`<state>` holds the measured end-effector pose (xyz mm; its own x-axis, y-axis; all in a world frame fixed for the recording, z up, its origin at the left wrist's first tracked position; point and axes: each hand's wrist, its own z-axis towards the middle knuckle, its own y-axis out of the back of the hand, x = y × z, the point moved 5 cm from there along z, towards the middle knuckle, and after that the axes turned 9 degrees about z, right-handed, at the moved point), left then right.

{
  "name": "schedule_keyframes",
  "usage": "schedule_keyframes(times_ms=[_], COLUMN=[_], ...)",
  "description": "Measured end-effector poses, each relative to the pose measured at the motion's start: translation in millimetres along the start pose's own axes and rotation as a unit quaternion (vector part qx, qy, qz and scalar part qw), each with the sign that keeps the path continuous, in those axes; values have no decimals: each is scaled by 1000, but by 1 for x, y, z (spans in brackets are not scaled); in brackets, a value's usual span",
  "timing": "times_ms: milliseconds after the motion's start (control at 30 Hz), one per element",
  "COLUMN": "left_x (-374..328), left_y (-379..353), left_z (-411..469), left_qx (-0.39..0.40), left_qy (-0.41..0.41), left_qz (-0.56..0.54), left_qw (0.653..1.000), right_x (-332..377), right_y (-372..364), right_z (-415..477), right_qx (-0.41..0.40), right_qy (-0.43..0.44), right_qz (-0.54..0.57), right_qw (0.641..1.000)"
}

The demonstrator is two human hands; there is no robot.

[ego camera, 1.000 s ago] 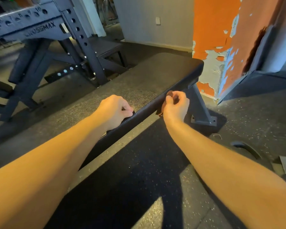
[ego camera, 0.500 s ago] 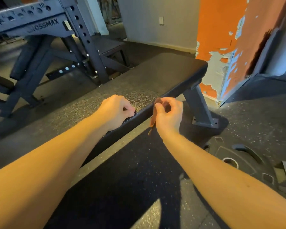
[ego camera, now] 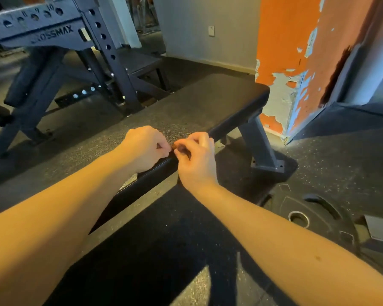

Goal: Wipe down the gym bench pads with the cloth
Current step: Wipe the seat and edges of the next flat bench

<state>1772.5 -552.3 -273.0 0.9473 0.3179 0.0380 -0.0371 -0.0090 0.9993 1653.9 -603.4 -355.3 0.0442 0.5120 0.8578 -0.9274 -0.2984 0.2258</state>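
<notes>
The flat black textured bench pad runs with its long axis from near left to far right. Its far-right end points toward the orange pillar with peeling paint. A grey steel leg with a bolted foot plate supports that end on the speckled black rubber floor.

Both hands meet at the near long edge of the bench pad, about midway along its visible length. The right hand is curled, and its thumb and fingers pinch a small reddish-brown cloth. The cloth is bunched. Only a short part shows between the two hands, just above the edge of the pad, so its long axis cannot be told.

The left hand lies over the pad's top surface with its fingers clenched. Its fingertips reach the left end of the cloth. It cannot be told whether they grip the cloth or only touch it.

A black round weight plate with a steel-lined centre hole lies flat on the floor, near right of the leg. A grey perforated steel rack marked CROSSMAX stands far left, beyond the bench pad.
</notes>
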Motion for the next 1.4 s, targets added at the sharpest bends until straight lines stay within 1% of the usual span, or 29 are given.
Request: schedule_keyframes(times_ms=[67, 100, 200, 300, 367, 500, 600, 667, 767, 833, 967, 1000, 1100, 1167, 1267, 1400], left_x=[1, 3, 3, 0, 0, -2, -3, -3, -1, 0, -1, 0, 2, 3, 3, 16], left_y=[2, 2, 0, -1, -1, -1, -1, -1, -3, -5, -7, -7, -8, -9, -7, -4], left_z=[-2, -3, -7, -10, -8, -9, -13, -14, -16, -16, -16, -17, -17, -19, -24, -41], left_qx=[-3, -1, 1, 2, 5, 7, -6, -6, -6, -2, 2, -3, -13, -16, -19, -50], left_qy=[7, 11, 7, 7, 17, 34, 31, 25, 15, 21, 39, 42, 47, 49, 43, 47], left_qz=[11, 17, 46, 63, 57, 54, 37, 31, 30, 22, 5, 2, -2, -7, 2, 6], left_qw=[1000, 1000, 999, 998, 998, 998, 999, 999, 999, 1000, 999, 999, 999, 999, 999, 998], right_x=[-11, -19, -46, -48, -39, -21, -21, -32, -59, -67, -55, -48, -29, -26, -35, -50], right_y=[18, 31, 58, 51, 34, -7, -2, 18, 54, 61, 34, 21, -15, -20, -9, 4], right_z=[20, 33, 57, 44, 19, -30, -32, -13, 22, 32, 8, -4, -39, -47, -32, -16], right_qx=[-29, -60, -148, -171, -157, -56, -24, -52, -155, -179, -176, -159, -67, -37, -45, -102], right_qy=[-12, -31, -114, -114, -103, -84, -82, -101, -198, -225, -214, -205, -157, -135, -131, -141], right_qz=[-3, -5, 18, 50, 84, 118, 147, 144, 139, 136, 174, 186, 207, 211, 212, 209], right_qw=[999, 998, 982, 977, 979, 988, 985, 983, 958, 948, 945, 948, 963, 967, 967, 962])
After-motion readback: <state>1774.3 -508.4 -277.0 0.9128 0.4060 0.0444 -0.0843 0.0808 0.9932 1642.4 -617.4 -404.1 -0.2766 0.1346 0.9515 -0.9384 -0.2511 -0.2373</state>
